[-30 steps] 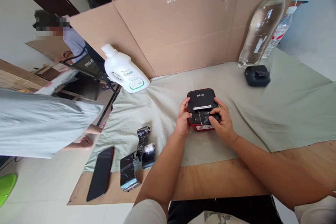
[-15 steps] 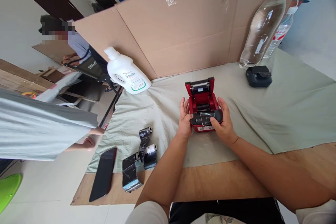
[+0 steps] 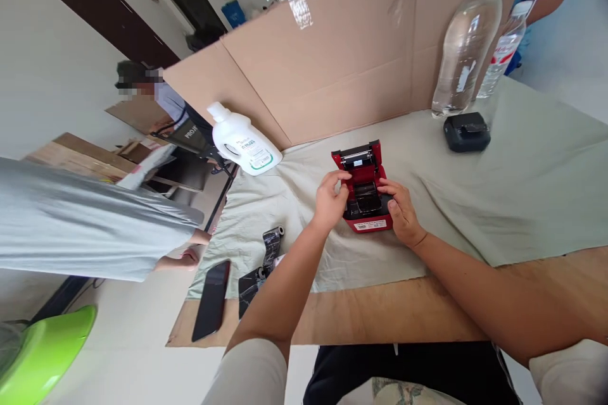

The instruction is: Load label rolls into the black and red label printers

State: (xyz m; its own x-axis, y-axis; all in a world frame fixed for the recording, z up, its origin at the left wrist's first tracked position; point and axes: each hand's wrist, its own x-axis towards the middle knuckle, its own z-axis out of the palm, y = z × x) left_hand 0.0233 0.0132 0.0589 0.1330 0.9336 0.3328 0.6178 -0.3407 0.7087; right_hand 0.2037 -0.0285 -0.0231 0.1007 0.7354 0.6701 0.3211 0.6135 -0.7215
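A small red and black printer (image 3: 368, 224) rests on the cloth with its lid (image 3: 358, 157) raised. A roll of black film (image 3: 367, 196) lies inside, its loose end draped over the front rim. My left hand (image 3: 331, 199) curls at the printer's left edge, index finger by the lid and thumb low on the body. My right hand (image 3: 403, 210) grips the right side, fingertips over the rim. Glossy black film rolls (image 3: 272, 245) lie unwound to the left, partly hidden by my left forearm.
A phone (image 3: 211, 300) lies near the table's front left corner. A white jug (image 3: 247, 145) leans before the cardboard screen (image 3: 332, 63). Two water bottles (image 3: 468, 50) and a black device (image 3: 467, 133) stand back right. A person in grey (image 3: 95, 221) is at left; others are beyond.
My left hand has moved up along the printer towards the lid. My right thumb has come off the front film, which now hangs nearer the roll. The view has shifted.
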